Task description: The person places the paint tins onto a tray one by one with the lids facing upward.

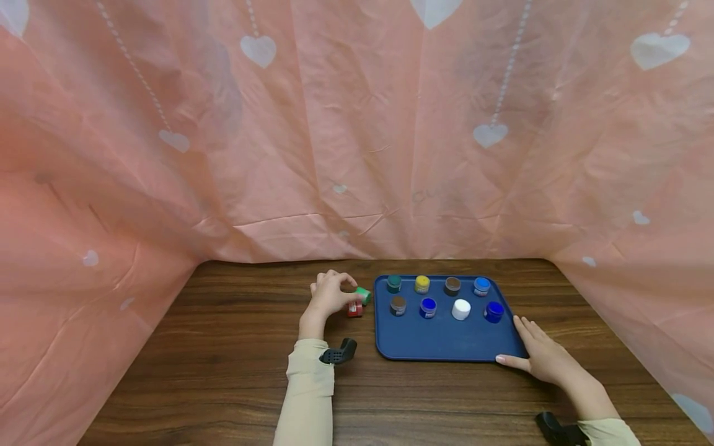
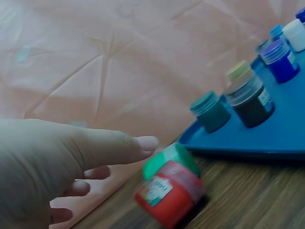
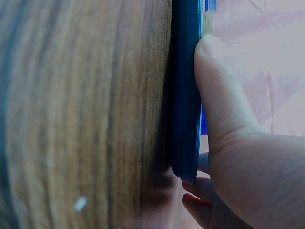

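My left hand reaches over the table left of the tray, index finger and thumb parted around the near end of a small green paint jar. In the left wrist view the index fingertip is right at that jar's edge, with the thumb hidden. A red paint jar lies on its side against the green one. My right hand rests at the near right corner of the blue tray, fingers spread straight along its right side. Its thumb lies along the tray's front rim.
Two rows of paint jars stand on the tray, among them a teal jar, a yellow jar, a white-topped jar and a dark blue jar. A pink curtain with hearts hangs behind the brown wooden table.
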`<state>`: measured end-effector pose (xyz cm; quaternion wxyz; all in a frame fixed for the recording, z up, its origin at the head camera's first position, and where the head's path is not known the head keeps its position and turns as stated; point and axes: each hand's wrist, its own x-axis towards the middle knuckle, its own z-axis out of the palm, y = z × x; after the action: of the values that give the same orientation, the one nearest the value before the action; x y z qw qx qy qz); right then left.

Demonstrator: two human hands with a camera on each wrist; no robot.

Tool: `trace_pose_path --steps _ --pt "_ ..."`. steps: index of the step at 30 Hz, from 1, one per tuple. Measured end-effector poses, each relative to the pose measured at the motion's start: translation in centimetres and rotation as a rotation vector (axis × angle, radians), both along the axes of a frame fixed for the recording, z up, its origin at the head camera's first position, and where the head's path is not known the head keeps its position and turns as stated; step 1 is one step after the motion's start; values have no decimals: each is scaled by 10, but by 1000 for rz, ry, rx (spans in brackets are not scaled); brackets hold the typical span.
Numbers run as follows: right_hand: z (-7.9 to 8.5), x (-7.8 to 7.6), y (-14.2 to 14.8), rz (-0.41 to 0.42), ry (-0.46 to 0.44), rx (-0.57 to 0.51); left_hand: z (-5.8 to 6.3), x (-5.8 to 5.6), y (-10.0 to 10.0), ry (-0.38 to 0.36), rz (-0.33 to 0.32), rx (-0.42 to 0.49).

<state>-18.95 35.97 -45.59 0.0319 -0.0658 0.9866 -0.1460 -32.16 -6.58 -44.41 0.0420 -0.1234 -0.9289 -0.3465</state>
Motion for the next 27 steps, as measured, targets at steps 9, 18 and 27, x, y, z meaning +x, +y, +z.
trace_pose_path --steps 9,18,27 --pt "-1 0 1 -6 -3 -4 -5 -1 -4 -142 -109 -40" --pt "1 0 -1 -2 -4 -5 -8 0 -4 -160 -123 -85" --pt "0 2 -1 -4 -10 -10 -9 0 -3 -169 -127 -138"
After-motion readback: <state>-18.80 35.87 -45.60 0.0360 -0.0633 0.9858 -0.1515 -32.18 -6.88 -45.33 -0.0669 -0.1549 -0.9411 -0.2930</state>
